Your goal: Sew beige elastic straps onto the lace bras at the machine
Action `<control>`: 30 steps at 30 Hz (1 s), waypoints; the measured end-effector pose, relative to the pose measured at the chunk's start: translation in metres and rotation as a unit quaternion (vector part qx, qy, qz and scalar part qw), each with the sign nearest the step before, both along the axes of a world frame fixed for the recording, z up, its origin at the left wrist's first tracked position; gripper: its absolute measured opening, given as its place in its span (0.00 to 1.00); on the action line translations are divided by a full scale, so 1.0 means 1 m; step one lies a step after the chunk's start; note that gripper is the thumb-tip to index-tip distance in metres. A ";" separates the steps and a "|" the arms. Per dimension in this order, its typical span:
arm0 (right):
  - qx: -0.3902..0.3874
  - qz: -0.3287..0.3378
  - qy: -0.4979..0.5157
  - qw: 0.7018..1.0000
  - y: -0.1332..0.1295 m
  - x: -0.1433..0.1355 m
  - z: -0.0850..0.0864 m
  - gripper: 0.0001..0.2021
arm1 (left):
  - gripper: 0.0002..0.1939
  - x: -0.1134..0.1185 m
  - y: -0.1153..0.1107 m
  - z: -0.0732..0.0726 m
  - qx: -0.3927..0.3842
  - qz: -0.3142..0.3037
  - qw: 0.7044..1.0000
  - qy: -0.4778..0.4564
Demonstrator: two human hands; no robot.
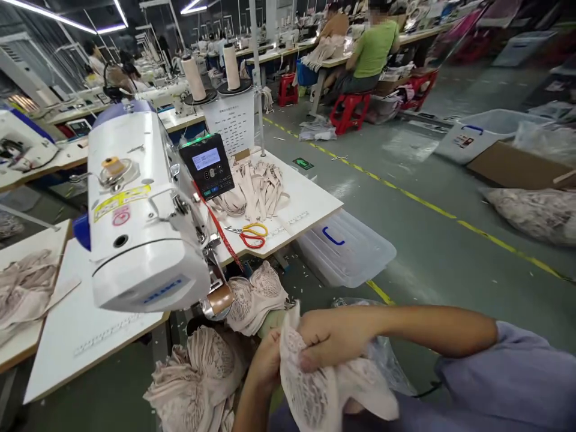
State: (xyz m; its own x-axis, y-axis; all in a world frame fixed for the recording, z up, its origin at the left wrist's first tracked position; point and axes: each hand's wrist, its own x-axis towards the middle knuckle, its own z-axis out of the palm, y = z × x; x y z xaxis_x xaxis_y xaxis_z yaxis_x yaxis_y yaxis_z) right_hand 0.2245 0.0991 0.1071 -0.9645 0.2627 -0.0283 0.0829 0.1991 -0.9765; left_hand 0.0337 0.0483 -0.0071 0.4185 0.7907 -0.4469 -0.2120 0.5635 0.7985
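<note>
In front of my body I hold a pale pink lace bra (310, 384). My right hand (335, 339) is closed on it, with the thumb pressed over the lace cup. At its left edge my left hand (269, 354) is also closed, its fingertips partly hidden behind the fabric. Just beyond my hands, another lace bra (256, 297) hangs by the end of the white sewing machine (135, 210). A pile of similar bras (198, 378) lies below the machine, left of my left hand.
A control screen (207, 162) stands beside the machine. Scissors (252, 234) and a heap of pale straps (258, 189) lie on the white tabletop (310, 207). Under its edge is a lidded plastic bin (346, 246). A person in green (373, 51) sits farther back.
</note>
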 end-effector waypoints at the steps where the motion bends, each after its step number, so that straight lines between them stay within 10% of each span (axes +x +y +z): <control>1: -0.042 0.019 -0.019 0.999 0.005 0.007 0.000 0.24 | 0.22 0.005 0.001 -0.003 0.005 -0.003 1.000 0.006; 5: -0.051 0.082 -0.186 0.978 0.057 0.018 -0.023 0.23 | 0.21 -0.002 0.010 -0.008 0.034 0.019 0.997 0.061; 7: 0.091 -0.109 -0.292 0.946 0.106 0.011 -0.036 0.21 | 0.19 -0.010 0.016 -0.008 0.048 0.032 0.993 0.107; 9: 0.221 -0.374 -0.339 0.834 0.162 -0.001 -0.045 0.20 | 0.18 -0.014 0.019 -0.007 0.065 0.029 0.985 0.160; 15: 0.260 -0.497 -0.380 0.735 0.272 -0.024 -0.069 0.15 | 0.15 -0.008 0.006 0.002 0.160 0.053 0.935 0.312; 20: 0.267 -0.516 -0.369 0.726 0.277 -0.014 -0.083 0.09 | 0.14 -0.005 0.004 0.026 0.337 0.030 0.844 0.416; 23: 0.247 -0.540 -0.318 0.739 0.265 0.001 -0.081 0.11 | 0.17 -0.015 0.012 0.048 0.546 0.013 0.690 0.474; 26: 0.010 -0.567 -0.102 0.817 0.237 0.012 -0.074 0.12 | 0.18 -0.038 0.018 0.067 0.554 0.039 0.595 0.581; 30: -0.310 -0.409 0.100 0.852 0.170 -0.004 -0.064 0.18 | 0.19 -0.068 0.018 0.075 0.419 0.074 0.602 0.676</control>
